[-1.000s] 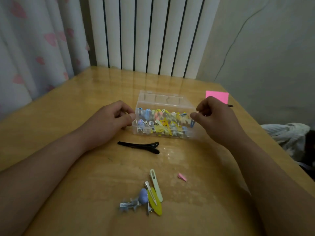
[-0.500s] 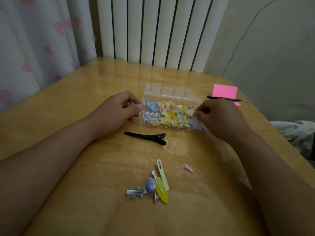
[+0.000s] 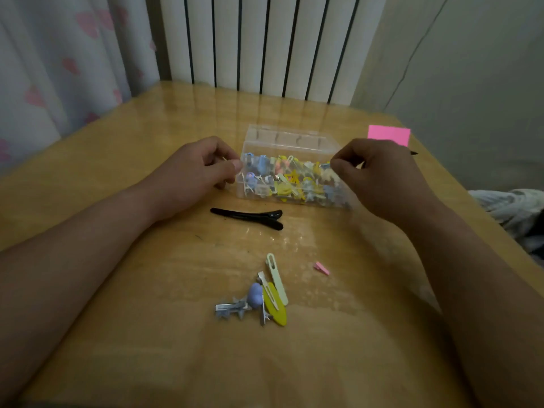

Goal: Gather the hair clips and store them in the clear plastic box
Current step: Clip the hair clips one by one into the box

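Two hands at clear plastic box (image 3: 294, 139). Left hand (image 3: 200, 175) grips box's left end, thumb on wall, fingers curled. Right hand (image 3: 382, 178) at box's right end, fingertips (image 3: 338, 169) pinched; holding what, cannot tell. Box full of coloured hair clips (image 3: 291, 181). Black clip (image 3: 247, 215) just in front of box; clip pile (image 3: 265, 298) and small pink clip (image 3: 321, 268) farther in front. Pink note (image 3: 388, 135) behind box, to right.

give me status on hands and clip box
Left hand holds clear plastic box end. Right hand curled at other end, grip unclear. Black clip, clip pile, pink clip loose.
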The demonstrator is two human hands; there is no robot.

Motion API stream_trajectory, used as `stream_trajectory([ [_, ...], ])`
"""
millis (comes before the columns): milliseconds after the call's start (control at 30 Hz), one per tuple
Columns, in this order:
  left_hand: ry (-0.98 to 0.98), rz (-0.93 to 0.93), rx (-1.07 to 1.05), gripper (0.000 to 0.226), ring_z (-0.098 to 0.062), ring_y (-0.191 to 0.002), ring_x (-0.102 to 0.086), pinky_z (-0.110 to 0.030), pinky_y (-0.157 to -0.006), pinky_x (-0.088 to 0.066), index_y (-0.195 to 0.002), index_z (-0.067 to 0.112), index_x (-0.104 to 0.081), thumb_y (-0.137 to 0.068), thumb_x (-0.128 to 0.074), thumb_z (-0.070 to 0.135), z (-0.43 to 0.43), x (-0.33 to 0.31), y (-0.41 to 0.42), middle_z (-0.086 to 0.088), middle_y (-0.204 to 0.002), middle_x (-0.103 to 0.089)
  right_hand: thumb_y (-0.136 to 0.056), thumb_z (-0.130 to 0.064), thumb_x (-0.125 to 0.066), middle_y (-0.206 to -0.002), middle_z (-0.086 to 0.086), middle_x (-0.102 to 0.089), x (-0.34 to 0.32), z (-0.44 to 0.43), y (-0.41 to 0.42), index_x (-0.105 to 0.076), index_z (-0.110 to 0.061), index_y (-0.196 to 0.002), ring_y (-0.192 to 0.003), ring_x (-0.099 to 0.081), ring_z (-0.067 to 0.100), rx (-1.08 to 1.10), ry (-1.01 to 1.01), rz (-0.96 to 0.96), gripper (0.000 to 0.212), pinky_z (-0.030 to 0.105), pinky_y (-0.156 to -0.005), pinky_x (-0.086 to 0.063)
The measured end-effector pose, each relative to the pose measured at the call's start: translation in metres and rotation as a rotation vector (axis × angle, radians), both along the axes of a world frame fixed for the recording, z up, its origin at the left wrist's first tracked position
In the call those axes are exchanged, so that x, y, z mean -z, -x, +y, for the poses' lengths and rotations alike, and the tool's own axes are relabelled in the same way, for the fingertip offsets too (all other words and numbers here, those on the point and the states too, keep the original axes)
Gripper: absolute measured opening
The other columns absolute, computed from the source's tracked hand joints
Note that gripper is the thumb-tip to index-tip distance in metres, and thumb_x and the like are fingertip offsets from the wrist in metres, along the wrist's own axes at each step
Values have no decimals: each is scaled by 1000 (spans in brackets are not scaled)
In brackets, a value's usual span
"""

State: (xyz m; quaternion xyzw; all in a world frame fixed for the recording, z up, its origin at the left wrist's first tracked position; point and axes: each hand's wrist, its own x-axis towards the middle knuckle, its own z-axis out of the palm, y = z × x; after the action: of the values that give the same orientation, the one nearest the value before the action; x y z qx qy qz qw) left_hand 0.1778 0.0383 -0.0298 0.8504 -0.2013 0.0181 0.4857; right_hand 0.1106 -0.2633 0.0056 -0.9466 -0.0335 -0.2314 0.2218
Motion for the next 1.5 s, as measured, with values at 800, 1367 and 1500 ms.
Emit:
stream_trajectory([
  [800,10,10,1,16,-11,-85,-72,-12,-73,-55,-113,17,-71,-102,-67,27,-1,-2,1,-9,-102,-77,-96,-32,-73,-90,-12,-73,-30,40,40,-72,-32,-96,-80,-67,2,-473,334,811,1,17,-66,-53],
  [1367,13,22,6,12,-11,-87,-72,-34,-88,-57,-110,25,-71,-101,-68,34,0,-1,1,-3,-97,-76,-98,-31,-74,-78,-9,-59,3,-19,-4,-73,-22,-89,-69,-50,7,14,-100,225,13,28,-60,-35],
  [1500,14,20,11,12,-12,-89,-73,-34,-89,-57,-110,25,-71,-101,-68,33,1,-1,2,-3,-98,-77,-99,-32,-72,-79,-10,-58,0,-21,-5,-73,-24,-91,-71,-51,7,40,2,238,11,30,-60,-35],
])
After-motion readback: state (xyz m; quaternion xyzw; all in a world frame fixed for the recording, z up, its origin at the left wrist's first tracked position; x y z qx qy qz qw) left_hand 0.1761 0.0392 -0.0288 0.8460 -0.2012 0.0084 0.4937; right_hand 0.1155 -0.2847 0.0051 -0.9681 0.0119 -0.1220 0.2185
